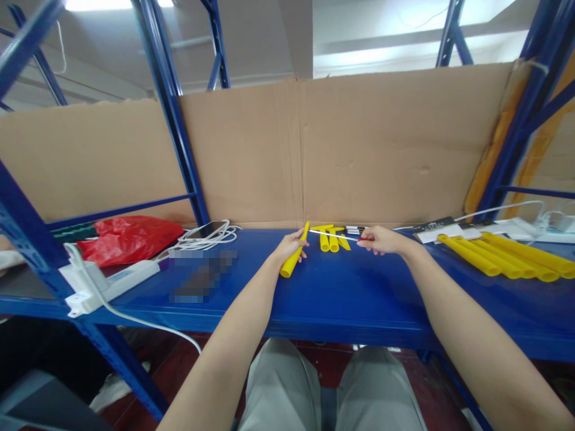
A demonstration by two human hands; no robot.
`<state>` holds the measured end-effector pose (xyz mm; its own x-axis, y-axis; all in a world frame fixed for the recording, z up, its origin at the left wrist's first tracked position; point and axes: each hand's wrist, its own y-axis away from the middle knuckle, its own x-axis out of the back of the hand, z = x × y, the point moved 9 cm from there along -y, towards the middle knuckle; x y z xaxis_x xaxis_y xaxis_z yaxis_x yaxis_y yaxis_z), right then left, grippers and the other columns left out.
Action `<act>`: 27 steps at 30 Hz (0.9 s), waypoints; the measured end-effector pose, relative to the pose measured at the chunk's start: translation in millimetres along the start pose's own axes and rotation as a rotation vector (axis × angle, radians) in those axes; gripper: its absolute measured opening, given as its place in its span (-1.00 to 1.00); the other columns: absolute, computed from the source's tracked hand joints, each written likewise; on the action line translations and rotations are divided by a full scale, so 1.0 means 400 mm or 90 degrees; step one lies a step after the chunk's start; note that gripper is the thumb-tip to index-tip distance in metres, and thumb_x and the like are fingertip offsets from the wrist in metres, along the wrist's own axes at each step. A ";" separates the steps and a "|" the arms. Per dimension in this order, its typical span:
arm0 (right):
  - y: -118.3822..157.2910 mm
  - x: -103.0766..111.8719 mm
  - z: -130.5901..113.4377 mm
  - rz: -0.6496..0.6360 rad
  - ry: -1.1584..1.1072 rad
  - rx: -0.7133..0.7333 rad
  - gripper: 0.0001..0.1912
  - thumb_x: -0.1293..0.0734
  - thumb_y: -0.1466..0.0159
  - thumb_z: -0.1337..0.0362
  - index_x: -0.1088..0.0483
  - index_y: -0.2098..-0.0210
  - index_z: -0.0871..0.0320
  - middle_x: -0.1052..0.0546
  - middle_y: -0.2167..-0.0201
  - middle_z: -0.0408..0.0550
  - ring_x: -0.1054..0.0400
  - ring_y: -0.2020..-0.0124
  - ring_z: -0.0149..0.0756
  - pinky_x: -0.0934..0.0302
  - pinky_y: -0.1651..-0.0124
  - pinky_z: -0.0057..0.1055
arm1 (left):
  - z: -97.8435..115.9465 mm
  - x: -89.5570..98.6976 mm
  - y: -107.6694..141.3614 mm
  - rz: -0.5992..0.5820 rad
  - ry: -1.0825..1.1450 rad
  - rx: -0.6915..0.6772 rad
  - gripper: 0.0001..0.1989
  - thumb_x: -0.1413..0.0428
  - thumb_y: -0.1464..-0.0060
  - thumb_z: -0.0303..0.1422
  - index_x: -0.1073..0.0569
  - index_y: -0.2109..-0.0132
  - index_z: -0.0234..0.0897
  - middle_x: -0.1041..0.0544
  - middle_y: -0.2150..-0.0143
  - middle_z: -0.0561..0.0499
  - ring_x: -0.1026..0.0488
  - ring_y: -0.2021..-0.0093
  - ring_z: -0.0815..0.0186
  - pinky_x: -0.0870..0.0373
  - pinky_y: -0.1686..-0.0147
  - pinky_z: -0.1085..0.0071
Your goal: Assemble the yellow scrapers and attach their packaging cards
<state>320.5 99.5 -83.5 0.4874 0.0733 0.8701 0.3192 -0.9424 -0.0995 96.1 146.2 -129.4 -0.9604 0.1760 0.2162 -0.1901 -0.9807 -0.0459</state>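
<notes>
A yellow plastic tube (291,264) is in my left hand (287,245), its round open end tilted down toward me and its narrow end pointing up. My right hand (381,240) is closed around the red handle of a screwdriver (336,235). The thin metal shaft reaches left, and its tip is close to the upper part of the tube; whether they touch I cannot tell. Behind the shaft, several short yellow tube pieces (333,243) lie on the blue shelf (341,287).
Several long yellow tubes (507,257) lie in a row at right, beside a dark printed package (435,228). On the left are a white power strip (119,286), a red plastic bag (130,238) and a coiled white cable (209,237). Cardboard (386,149) stands along the back.
</notes>
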 end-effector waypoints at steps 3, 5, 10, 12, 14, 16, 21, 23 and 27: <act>-0.005 0.008 -0.005 0.012 0.047 0.027 -0.63 -0.23 -0.16 -0.01 -0.26 0.56 0.17 -0.38 0.63 -0.08 -0.22 0.63 -0.41 -0.09 0.52 -0.44 | -0.003 -0.005 -0.001 -0.012 0.003 -0.002 -0.31 0.04 -0.12 -0.56 0.03 -0.36 -0.16 -0.50 0.14 -0.10 -0.37 0.65 0.51 -0.29 0.68 0.55; -0.010 0.009 -0.008 0.022 0.068 0.041 -0.62 -0.20 -0.17 -0.01 -0.27 0.57 0.16 -0.39 0.62 -0.07 -0.24 0.59 -0.37 -0.09 0.49 -0.42 | -0.003 -0.006 0.000 -0.016 0.010 -0.003 -0.30 0.04 -0.12 -0.56 0.05 -0.36 -0.15 -0.50 0.14 -0.10 -0.38 0.65 0.50 -0.29 0.68 0.55; -0.019 0.015 -0.008 0.078 0.083 0.058 -0.75 -0.34 -0.04 0.10 -0.29 0.49 0.16 -0.43 0.53 -0.07 -0.27 0.48 -0.33 -0.12 0.42 -0.43 | 0.000 -0.003 0.004 -0.012 0.019 -0.002 -0.30 0.04 -0.13 -0.56 0.05 -0.36 -0.17 -0.50 0.15 -0.11 -0.38 0.65 0.49 -0.29 0.70 0.55; -0.018 0.027 -0.008 0.121 0.078 0.059 -0.76 -0.37 0.01 0.16 -0.26 0.49 0.15 -0.42 0.51 -0.08 -0.25 0.49 -0.35 -0.12 0.43 -0.44 | 0.000 -0.002 0.005 -0.013 0.023 -0.001 -0.31 0.04 -0.13 -0.56 0.04 -0.36 -0.17 -0.50 0.15 -0.10 -0.39 0.64 0.49 -0.29 0.70 0.55; -0.015 0.028 -0.013 0.120 0.066 0.066 -0.78 -0.35 -0.02 0.17 -0.24 0.51 0.14 -0.40 0.55 -0.10 -0.24 0.53 -0.38 -0.12 0.45 -0.44 | -0.001 -0.002 0.004 -0.014 0.029 0.000 -0.31 0.03 -0.12 -0.56 0.03 -0.36 -0.16 -0.50 0.16 -0.10 -0.39 0.64 0.49 -0.30 0.70 0.55; -0.011 0.019 -0.018 0.079 0.050 0.062 -0.77 -0.31 -0.08 0.13 -0.24 0.53 0.15 -0.37 0.61 -0.12 -0.22 0.59 -0.40 -0.10 0.48 -0.45 | -0.001 -0.002 0.004 -0.013 0.035 -0.001 -0.31 0.03 -0.12 -0.56 0.02 -0.36 -0.16 -0.50 0.16 -0.10 -0.39 0.64 0.49 -0.30 0.69 0.55; 0.001 0.018 -0.007 0.033 0.014 -0.009 -0.64 -0.23 -0.16 0.00 -0.30 0.53 0.17 -0.34 0.67 -0.13 -0.19 0.68 -0.43 -0.07 0.57 -0.46 | 0.001 -0.007 0.010 -0.012 0.050 0.003 -0.32 0.01 -0.14 -0.56 0.01 -0.35 -0.16 -0.50 0.15 -0.11 -0.43 0.63 0.48 -0.32 0.68 0.55; 0.001 0.021 -0.001 0.039 0.010 -0.028 -0.61 -0.22 -0.17 -0.04 -0.30 0.54 0.17 -0.32 0.68 -0.15 -0.16 0.71 -0.45 -0.04 0.61 -0.47 | 0.001 -0.010 0.011 -0.016 0.056 0.007 -0.30 0.01 -0.13 -0.57 0.03 -0.36 -0.17 -0.51 0.15 -0.11 -0.43 0.62 0.47 -0.33 0.67 0.55; -0.004 0.015 0.002 0.053 0.001 -0.017 -0.62 -0.34 -0.07 -0.05 -0.25 0.50 0.15 -0.30 0.69 -0.20 -0.15 0.70 -0.49 0.00 0.63 -0.52 | -0.003 -0.010 0.006 -0.022 0.067 0.009 -0.30 0.01 -0.14 -0.55 0.06 -0.37 -0.17 -0.52 0.15 -0.13 -0.45 0.61 0.45 -0.35 0.65 0.54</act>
<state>323.5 101.7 -78.4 0.5103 -0.0056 0.8600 0.2558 -0.9537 -0.1580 99.2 143.3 -131.5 -0.9695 0.2175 0.1133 -0.2218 -0.9747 -0.0265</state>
